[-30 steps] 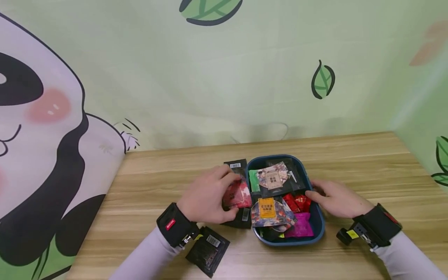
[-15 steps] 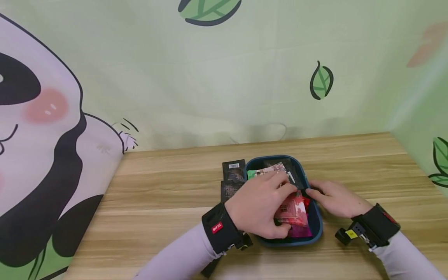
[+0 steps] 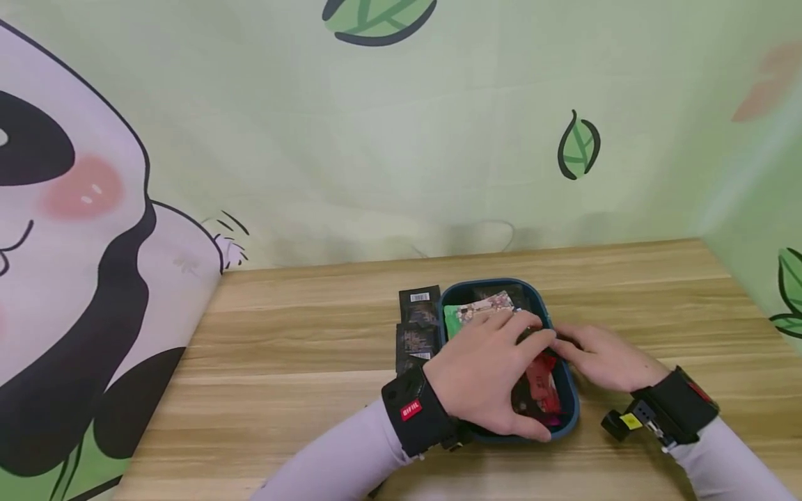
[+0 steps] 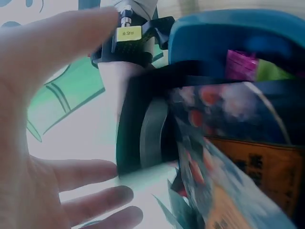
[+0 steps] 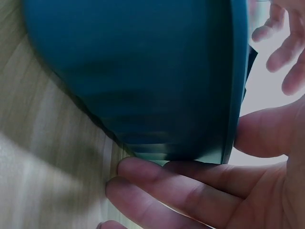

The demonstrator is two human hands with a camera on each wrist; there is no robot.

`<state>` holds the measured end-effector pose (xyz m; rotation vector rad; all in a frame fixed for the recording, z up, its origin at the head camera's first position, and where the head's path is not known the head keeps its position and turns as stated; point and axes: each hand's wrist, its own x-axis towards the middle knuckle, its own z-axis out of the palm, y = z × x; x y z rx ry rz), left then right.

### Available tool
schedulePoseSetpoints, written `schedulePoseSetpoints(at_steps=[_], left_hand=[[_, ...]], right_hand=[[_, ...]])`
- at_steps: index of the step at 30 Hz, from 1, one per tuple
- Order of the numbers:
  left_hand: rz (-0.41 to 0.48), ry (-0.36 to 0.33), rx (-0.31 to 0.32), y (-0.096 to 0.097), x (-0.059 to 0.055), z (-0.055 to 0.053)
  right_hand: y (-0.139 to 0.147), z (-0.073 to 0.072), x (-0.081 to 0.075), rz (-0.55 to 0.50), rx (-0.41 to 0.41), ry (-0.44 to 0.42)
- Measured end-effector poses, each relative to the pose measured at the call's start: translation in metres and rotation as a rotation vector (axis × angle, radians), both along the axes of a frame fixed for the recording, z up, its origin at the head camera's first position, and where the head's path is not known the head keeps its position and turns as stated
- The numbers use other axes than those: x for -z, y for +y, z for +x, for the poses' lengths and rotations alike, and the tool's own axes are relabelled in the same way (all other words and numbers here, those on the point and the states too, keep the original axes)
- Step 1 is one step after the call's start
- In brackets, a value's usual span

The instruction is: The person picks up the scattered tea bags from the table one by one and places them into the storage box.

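A blue plastic box (image 3: 569, 410) stands on the table, filled with flat sachets. My left hand (image 3: 485, 372) is over it with thumb and fingers spread, covering much of the contents. A red sachet (image 3: 542, 383) lies tilted in the box, between that thumb and forefinger. In the left wrist view a blurred dark sachet (image 4: 133, 124) is in front of the spread fingers, beside a flower-printed sachet (image 4: 228, 107) with an orange label. My right hand (image 3: 604, 355) holds the box's right side, thumb on the rim and fingers along the outer wall.
Black sachets (image 3: 416, 341) lie on the wooden table (image 3: 301, 334), close against the box's left side. Another dark sachet's corner shows below the left forearm. Behind the table hangs a green backdrop (image 3: 438, 153) with a printed panda and leaves.
My left hand has carried the red sachet rightward from the table into the box and spread its fingers off it. My right hand has stayed at the box's side.
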<state>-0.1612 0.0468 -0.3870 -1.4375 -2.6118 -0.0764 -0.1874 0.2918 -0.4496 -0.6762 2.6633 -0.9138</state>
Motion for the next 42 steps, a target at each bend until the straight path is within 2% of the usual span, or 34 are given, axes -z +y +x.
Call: schedulePoseSetpoints(at_steps=[6, 11, 14, 19, 25, 28, 33, 37, 42], left_hand=[[0.055, -0.055, -0.052, -0.028, 0.005, 0.0], [0.078, -0.107, -0.127, -0.063, 0.004, 0.001], [0.074, -0.126, -0.168, -0.085, 0.006, 0.006], [0.044, -0.187, -0.228, -0.118, 0.016, 0.018], [-0.045, -0.23, -0.292, -0.149, 0.035, 0.032], [-0.073, -0.231, -0.283, -0.162, 0.04, 0.038], [-0.097, -0.252, -0.23, -0.179, 0.044, 0.048], [-0.144, -0.314, -0.189, -0.188, 0.047, 0.056], [-0.196, -0.373, -0.096, -0.196, 0.055, 0.061]], right_hand=[[-0.001, 0.0, 0.001, -0.006, 0.001, -0.007], [-0.001, 0.0, 0.001, 0.009, 0.003, -0.013], [-0.001, 0.0, 0.0, 0.014, 0.005, -0.02], [0.0, 0.001, -0.001, 0.021, 0.01, -0.007], [-0.001, 0.002, 0.0, 0.011, 0.017, 0.002], [-0.001, 0.002, 0.001, 0.004, 0.018, 0.014], [-0.001, 0.0, 0.0, 0.009, 0.013, -0.004], [-0.001, -0.001, 0.0, 0.011, 0.012, -0.007], [0.0, 0.0, 0.001, 0.016, 0.012, -0.009]])
